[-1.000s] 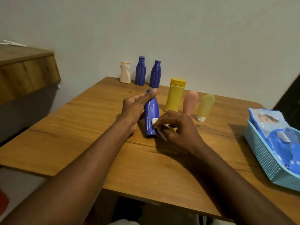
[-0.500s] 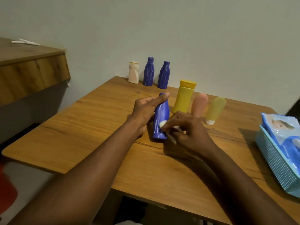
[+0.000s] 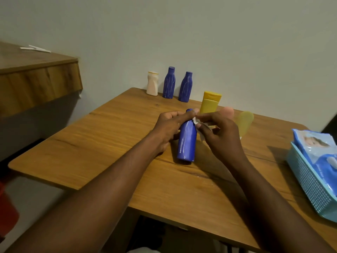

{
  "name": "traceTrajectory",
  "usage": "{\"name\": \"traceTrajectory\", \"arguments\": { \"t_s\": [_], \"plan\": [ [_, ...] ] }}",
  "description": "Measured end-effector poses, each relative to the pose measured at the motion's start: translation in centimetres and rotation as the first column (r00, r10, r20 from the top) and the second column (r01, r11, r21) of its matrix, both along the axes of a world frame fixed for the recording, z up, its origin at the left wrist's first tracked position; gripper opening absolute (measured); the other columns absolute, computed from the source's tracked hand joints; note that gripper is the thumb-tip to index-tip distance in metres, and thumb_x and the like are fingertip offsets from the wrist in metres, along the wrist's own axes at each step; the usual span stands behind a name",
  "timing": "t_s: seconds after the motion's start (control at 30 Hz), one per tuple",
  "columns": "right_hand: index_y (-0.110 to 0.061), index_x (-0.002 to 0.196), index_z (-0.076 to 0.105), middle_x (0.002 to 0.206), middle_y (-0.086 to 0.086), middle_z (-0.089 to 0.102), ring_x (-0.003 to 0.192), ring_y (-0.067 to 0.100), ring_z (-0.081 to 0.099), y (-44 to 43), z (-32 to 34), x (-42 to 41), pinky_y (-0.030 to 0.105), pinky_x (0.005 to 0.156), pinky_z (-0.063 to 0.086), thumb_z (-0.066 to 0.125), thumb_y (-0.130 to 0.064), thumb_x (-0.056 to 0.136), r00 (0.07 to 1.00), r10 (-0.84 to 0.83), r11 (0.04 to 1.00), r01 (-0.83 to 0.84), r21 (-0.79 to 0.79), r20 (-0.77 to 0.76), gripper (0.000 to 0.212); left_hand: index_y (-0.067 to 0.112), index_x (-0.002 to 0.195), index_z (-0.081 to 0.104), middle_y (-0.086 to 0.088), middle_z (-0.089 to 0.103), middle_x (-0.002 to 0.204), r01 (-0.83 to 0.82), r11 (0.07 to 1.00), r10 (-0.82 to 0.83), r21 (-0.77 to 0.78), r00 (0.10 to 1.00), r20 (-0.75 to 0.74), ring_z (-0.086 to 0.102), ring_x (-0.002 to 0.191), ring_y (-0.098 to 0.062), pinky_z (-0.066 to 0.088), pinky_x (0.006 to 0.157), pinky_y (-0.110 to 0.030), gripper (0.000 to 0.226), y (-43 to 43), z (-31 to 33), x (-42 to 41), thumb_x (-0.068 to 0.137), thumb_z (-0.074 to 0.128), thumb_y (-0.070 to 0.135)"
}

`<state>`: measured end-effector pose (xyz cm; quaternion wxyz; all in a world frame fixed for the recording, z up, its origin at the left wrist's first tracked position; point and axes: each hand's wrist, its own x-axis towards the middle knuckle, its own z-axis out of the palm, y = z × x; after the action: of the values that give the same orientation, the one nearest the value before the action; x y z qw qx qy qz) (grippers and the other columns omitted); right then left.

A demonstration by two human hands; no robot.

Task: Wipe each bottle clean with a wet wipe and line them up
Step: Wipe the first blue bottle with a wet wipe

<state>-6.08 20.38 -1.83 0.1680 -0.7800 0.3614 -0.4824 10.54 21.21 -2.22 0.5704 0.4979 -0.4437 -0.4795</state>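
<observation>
Here the blue bottle is held base-down on the table, apparently gripped at neck and cap by the left hand, so that the wet wipe pinched in the right hand can be rubbed against its shoulder.

No text or brand can be read. The wipes pack in the basket carries printing, but it is too blurred to make out any words.
</observation>
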Motion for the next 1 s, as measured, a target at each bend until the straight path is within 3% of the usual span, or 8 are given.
{"name": "traceTrajectory", "arguments": {
  "t_s": [0.1, 0.2, 0.3, 0.43, 0.63, 0.83, 0.93, 1.0],
  "plan": [
    [-0.02, 0.113, 0.074, 0.108, -0.007, 0.07, 0.101, 0.007, 0.064, 0.0, -0.1, -0.2, 0.015, 0.076, 0.048, 0.069, -0.017, 0.095, 1.0, 0.0, 0.999, -0.001, 0.044, 0.01, 0.018, 0.019, 0.097, 0.071, 0.0, 0.073, 0.091, 0.021, 1.0, -0.021, 0.009, 1.0, 0.006, 0.069, 0.088, -0.018, 0.056, 0.085, -0.035, 0.032, 0.0, 0.0, 0.0, 0.087, 0.08, 0.048],
    [-0.023, 0.105, 0.078, 0.105, -0.007, 0.07, 0.099, 0.008, 0.064, 0.6, -0.4, -0.6, 0.018, 0.075, 0.051, 0.071, -0.011, 0.092, 0.993, 0.113, 0.992, -0.111, 0.062, -0.024, 0.019, 0.018, 0.099, 0.071, 0.001, 0.075, 0.088, 0.011, 1.0, -0.011, 0.018, 1.0, -0.012, 0.07, 0.088, -0.019, 0.055, 0.094, -0.042, 0.036, -0.1, 0.0, 0.3, 0.087, 0.08, 0.05],
    [-0.026, 0.097, 0.081, 0.097, -0.01, 0.071, 0.095, 0.012, 0.066, 1.1, -0.3, -1.1, 0.028, 0.074, 0.056, 0.074, -0.007, 0.087, 0.95, 0.284, 0.949, -0.259, 0.181, -0.128, 0.023, 0.019, 0.1, 0.072, 0.006, 0.075, 0.079, -0.023, 1.0, 0.023, 0.016, 0.999, -0.037, 0.069, 0.08, -0.015, 0.056, 0.088, -0.037, 0.036, 0.0, 0.1, 0.6, 0.087, 0.079, 0.051],
    [-0.024, 0.093, 0.082, 0.092, -0.011, 0.074, 0.09, 0.01, 0.068, 1.3, 0.3, -1.6, 0.027, 0.074, 0.058, 0.077, -0.006, 0.084, 0.87, 0.436, 0.871, -0.344, 0.351, -0.23, 0.021, 0.014, 0.111, 0.073, 0.004, 0.076, 0.082, -0.057, 0.998, 0.058, 0.008, 0.997, -0.042, 0.071, 0.082, -0.016, 0.057, 0.088, -0.037, 0.045, 0.0, 0.1, 0.7, 0.087, 0.079, 0.052],
    [-0.023, 0.108, 0.078, 0.104, -0.009, 0.071, 0.098, 0.009, 0.066, 0.3, 0.1, -1.4, 0.027, 0.077, 0.057, 0.073, -0.013, 0.091, 0.971, 0.194, 0.976, -0.177, 0.123, -0.143, 0.02, 0.017, 0.104, 0.071, 0.001, 0.074, 0.087, 0.027, 1.0, -0.027, -0.002, 0.999, -0.017, 0.069, 0.083, -0.017, 0.058, 0.088, -0.039, 0.038, 0.0, 0.0, 0.6, 0.086, 0.082, 0.049],
    [-0.019, 0.109, 0.077, 0.1, -0.008, 0.07, 0.096, 0.003, 0.063, -0.1, 0.2, -0.8, 0.005, 0.071, 0.045, 0.07, -0.013, 0.094, 0.999, -0.03, 1.0, 0.03, 0.002, -0.017, 0.017, 0.019, 0.101, 0.068, 0.002, 0.073, 0.089, 0.098, 0.995, -0.097, -0.014, 0.995, 0.022, 0.069, 0.082, -0.016, 0.057, 0.081, -0.033, 0.035, 0.0, -0.1, -0.2, 0.089, 0.077, 0.051],
    [-0.021, 0.104, 0.078, 0.101, -0.007, 0.07, 0.096, 0.006, 0.064, 0.4, 0.1, -1.0, 0.011, 0.073, 0.049, 0.07, -0.014, 0.093, 0.99, 0.112, 0.994, -0.109, 0.03, -0.091, 0.016, 0.019, 0.102, 0.069, 0.0, 0.074, 0.091, 0.075, 0.997, -0.074, -0.011, 0.997, 0.019, 0.07, 0.082, -0.016, 0.057, 0.08, -0.033, 0.038, 0.0, -0.1, 0.0, 0.088, 0.077, 0.054],
    [-0.024, 0.1, 0.079, 0.099, -0.009, 0.069, 0.094, 0.009, 0.065, 1.1, 0.1, -1.2, 0.02, 0.072, 0.055, 0.072, -0.014, 0.089, 0.94, 0.276, 0.958, -0.252, 0.135, -0.2, 0.016, 0.018, 0.103, 0.071, -0.001, 0.075, 0.09, 0.022, 1.0, -0.022, -0.007, 1.0, -0.018, 0.07, 0.08, -0.016, 0.058, 0.08, -0.033, 0.04, 0.0, -0.1, 0.3, 0.087, 0.079, 0.053]
  ]
}}
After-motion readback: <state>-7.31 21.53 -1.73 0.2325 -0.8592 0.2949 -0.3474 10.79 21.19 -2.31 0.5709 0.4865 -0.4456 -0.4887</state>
